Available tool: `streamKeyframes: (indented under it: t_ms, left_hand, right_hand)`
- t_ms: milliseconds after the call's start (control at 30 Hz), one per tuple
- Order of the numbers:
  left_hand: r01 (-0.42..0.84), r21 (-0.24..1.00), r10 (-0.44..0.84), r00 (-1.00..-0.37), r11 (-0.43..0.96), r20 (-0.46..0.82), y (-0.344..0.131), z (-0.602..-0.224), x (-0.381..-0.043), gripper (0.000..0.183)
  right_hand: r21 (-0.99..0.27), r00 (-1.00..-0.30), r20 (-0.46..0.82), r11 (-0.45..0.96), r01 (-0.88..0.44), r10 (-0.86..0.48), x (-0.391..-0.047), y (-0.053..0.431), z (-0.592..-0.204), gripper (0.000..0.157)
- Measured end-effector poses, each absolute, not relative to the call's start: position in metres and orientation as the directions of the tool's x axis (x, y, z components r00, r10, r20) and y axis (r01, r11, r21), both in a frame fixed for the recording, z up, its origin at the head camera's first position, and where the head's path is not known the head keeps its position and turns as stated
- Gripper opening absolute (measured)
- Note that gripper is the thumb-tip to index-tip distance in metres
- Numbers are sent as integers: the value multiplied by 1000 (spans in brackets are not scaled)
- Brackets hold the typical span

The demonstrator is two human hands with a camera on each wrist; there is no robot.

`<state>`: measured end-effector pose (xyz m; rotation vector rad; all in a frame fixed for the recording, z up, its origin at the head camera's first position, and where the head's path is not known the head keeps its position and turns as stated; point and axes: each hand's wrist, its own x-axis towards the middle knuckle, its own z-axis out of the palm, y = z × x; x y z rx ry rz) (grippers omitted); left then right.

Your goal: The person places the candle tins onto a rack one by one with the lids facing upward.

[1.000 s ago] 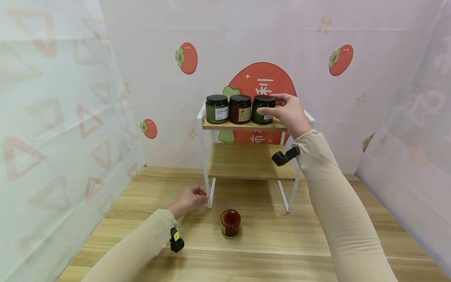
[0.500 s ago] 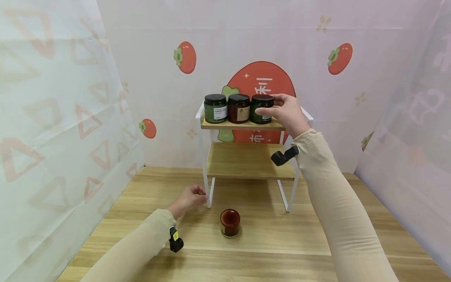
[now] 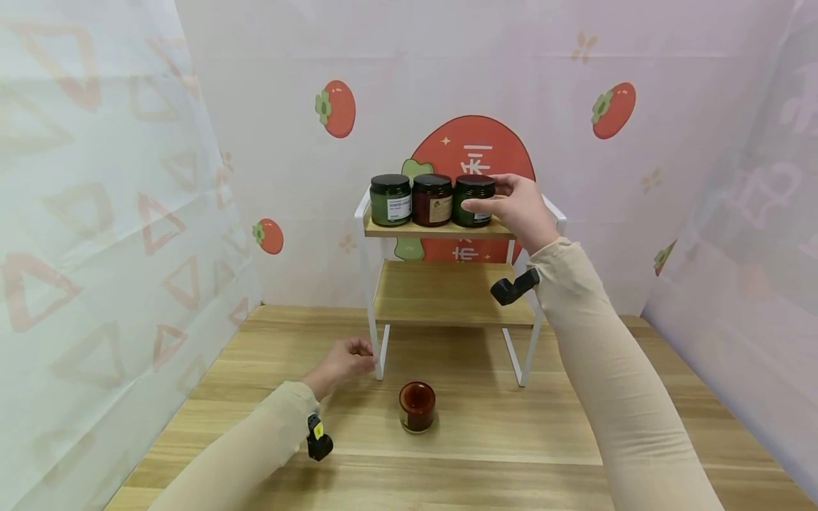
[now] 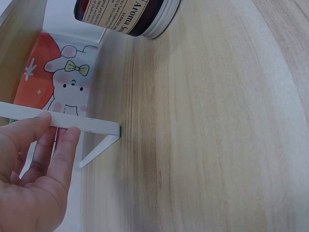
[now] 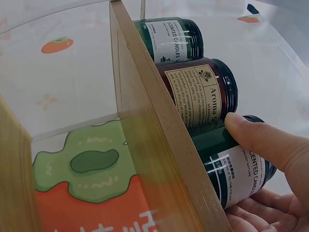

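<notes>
My right hand [image 3: 520, 209] grips a green scented candle jar [image 5: 222, 157] with a black lid, thumb on one side and fingers on the other. This jar stands at the right of a row on the top shelf, beside a brown candle jar [image 3: 432, 201] and another green candle jar [image 3: 390, 201]. Low on the left, my left hand [image 3: 345, 363] pinches the white leg [image 4: 84, 123] of the two-tier rack [image 3: 454, 292] between thumb and fingers. In front of the rack, another brown candle jar [image 3: 417, 408] stands upside down on the table, its silver lid [image 4: 163, 19] at the bottom.
The rack's lower wooden shelf [image 3: 456, 309] lies below the jars. Wood-grain table [image 3: 511, 454] extends around the rack's feet. A printed cloth backdrop [image 3: 281, 142] rises behind, with cloth walls at left and right. Each wrist wears a small black camera [image 3: 514, 287].
The head view shifts slightly. Both hands keep their holds, and the jars and rack stay in place.
</notes>
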<state>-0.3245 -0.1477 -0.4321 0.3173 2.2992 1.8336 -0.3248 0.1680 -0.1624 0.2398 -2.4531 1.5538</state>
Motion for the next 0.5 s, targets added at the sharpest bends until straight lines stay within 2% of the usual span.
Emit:
streamKeyframes:
  t_ms: [500]
  left_hand:
    - [55,976,286,-958,210,-8,-147,-435,-326,15]
  right_hand:
    - [-860,-962,272,442,-257,-30,-324,167,-162,89]
